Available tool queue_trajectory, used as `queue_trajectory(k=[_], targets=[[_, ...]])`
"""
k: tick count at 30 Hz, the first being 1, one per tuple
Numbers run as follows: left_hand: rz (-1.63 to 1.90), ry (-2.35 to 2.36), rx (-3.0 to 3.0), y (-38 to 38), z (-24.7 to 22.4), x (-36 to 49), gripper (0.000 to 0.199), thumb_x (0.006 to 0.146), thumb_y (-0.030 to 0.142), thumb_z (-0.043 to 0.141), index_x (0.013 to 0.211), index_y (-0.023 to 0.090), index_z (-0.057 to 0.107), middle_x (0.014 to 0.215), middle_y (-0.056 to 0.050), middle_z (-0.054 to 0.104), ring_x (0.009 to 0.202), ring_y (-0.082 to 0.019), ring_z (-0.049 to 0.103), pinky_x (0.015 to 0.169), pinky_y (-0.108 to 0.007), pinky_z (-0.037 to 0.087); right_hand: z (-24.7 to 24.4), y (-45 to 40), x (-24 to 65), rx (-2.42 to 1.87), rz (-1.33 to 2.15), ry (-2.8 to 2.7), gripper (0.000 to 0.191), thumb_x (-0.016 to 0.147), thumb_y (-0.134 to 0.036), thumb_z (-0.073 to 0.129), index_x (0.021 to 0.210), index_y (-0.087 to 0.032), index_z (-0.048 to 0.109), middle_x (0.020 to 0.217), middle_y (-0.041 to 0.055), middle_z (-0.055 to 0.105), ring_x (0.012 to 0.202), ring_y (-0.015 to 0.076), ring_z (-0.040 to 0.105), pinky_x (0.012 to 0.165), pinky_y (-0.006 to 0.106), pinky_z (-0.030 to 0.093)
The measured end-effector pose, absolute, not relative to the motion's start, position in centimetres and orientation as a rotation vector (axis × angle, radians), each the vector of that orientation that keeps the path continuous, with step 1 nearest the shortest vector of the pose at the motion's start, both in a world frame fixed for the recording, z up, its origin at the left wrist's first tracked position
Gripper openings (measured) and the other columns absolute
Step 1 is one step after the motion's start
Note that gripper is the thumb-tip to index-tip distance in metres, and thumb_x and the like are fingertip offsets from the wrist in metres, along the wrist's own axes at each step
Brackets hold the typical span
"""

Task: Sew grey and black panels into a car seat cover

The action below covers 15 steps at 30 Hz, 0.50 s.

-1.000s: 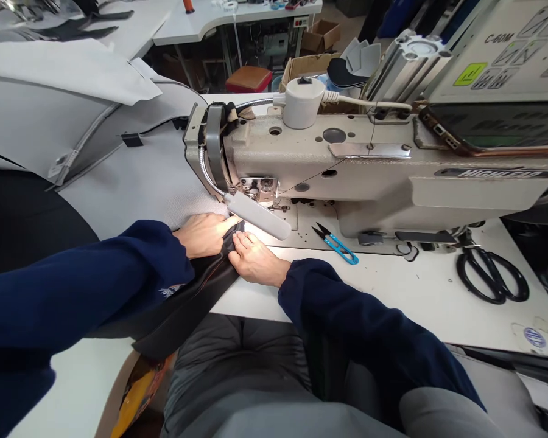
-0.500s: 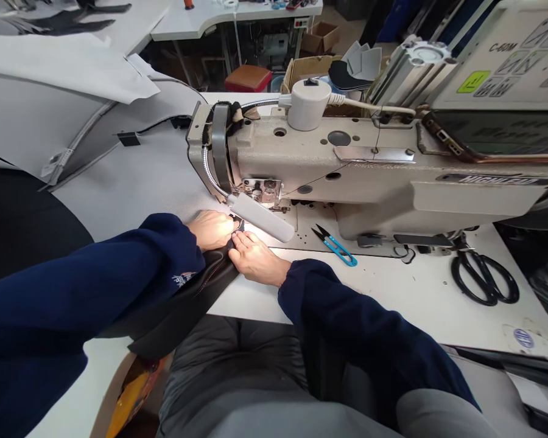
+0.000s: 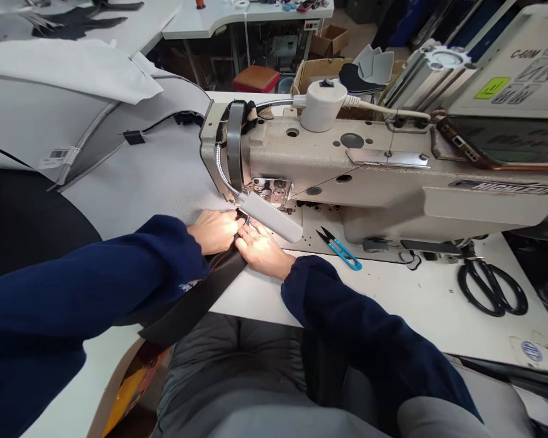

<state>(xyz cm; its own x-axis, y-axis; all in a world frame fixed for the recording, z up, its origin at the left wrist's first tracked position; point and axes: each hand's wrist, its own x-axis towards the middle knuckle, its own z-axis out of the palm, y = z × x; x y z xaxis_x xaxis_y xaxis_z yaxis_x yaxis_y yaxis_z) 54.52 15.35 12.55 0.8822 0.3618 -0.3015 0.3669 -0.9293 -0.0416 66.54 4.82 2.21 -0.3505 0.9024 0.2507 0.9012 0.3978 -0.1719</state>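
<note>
A beige industrial sewing machine (image 3: 369, 176) stands on the white table (image 3: 429, 304). A black fabric strip (image 3: 201, 298) with orange stitching runs from my lap up to the needle area. My left hand (image 3: 215, 230) presses on the strip's far end, just left of the presser foot. My right hand (image 3: 262, 249) lies on the strip's right edge, fingers pinching it under the white lamp head (image 3: 274, 217). The needle is hidden behind the lamp.
Blue thread snips (image 3: 340, 246) lie on the machine bed right of my hands. Black scissors (image 3: 493, 286) rest at the table's right. Large grey-white material (image 3: 132, 176) covers the table to the left. Boxes and another table stand behind.
Both hands have slid forward with the black strip toward the presser foot and now sit closer together. The view has shifted slightly.
</note>
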Motion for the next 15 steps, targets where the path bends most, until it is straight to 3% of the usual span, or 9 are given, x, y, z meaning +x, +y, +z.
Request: queue_trajectory(k=[3, 6, 9, 13, 15], targets=[[-0.498, 0.632, 3.181, 13.6, 14.4, 52.1, 0.041, 0.079, 0.011, 0.046, 0.117, 0.02, 0.059, 0.111, -0.014, 0.057, 0.102, -0.03, 0.055, 0.081, -0.041, 0.045, 3.4, 4.2, 66.5, -1.496, 0.121, -2.451, 0.022, 0.086, -0.015, 0.049, 0.104, -0.009, 0.058, 0.118, 0.0251, 0.059, 0.116, 0.032, 0.054, 0.102, 0.049, 0.037], [-0.496, 0.819, 3.24, 12.1, 15.5, 48.4, 0.053, 0.078, 0.008, 0.046, 0.129, 0.023, 0.052, 0.121, -0.016, 0.052, 0.105, -0.033, 0.052, 0.082, -0.045, 0.044, 4.8, 3.4, 66.1, -1.417, 0.183, -2.533, 0.036, 0.084, -0.021, 0.052, 0.117, -0.007, 0.055, 0.104, 0.0212, 0.063, 0.104, 0.03, 0.058, 0.1, 0.046, 0.038], [-0.505, 1.017, 3.24, 11.7, 15.6, 44.4, 0.061, 0.081, 0.006, 0.041, 0.139, 0.025, 0.045, 0.133, -0.019, 0.045, 0.113, -0.036, 0.049, 0.083, -0.045, 0.045, 5.4, 2.3, 65.5, -1.399, 0.127, -2.59, 0.048, 0.08, -0.022, 0.054, 0.125, -0.005, 0.051, 0.105, 0.0233, 0.064, 0.101, 0.0311, 0.06, 0.095, 0.045, 0.041], [-0.674, 1.126, 3.109, 11.7, 16.8, 41.7, 0.068, 0.086, 0.005, 0.03, 0.152, 0.025, 0.026, 0.112, -0.015, 0.057, 0.096, -0.029, 0.059, 0.069, -0.036, 0.048, 4.1, 1.8, 63.7, -1.342, -0.107, -2.586, 0.056, 0.083, -0.03, 0.054, 0.13, 0.0, 0.049, 0.125, 0.0318, 0.056, 0.119, 0.0389, 0.054, 0.103, 0.056, 0.038], [-0.716, 1.068, 3.008, 11.2, 17.7, 42.1, 0.071, 0.085, 0.005, 0.031, 0.153, 0.023, 0.022, 0.101, -0.011, 0.062, 0.088, -0.027, 0.062, 0.069, -0.035, 0.048, 2.8, 2.6, 62.1, -1.311, -0.279, -2.46, 0.043, 0.086, -0.024, 0.053, 0.121, -0.001, 0.058, 0.118, 0.0291, 0.061, 0.115, 0.0372, 0.057, 0.103, 0.057, 0.04]])
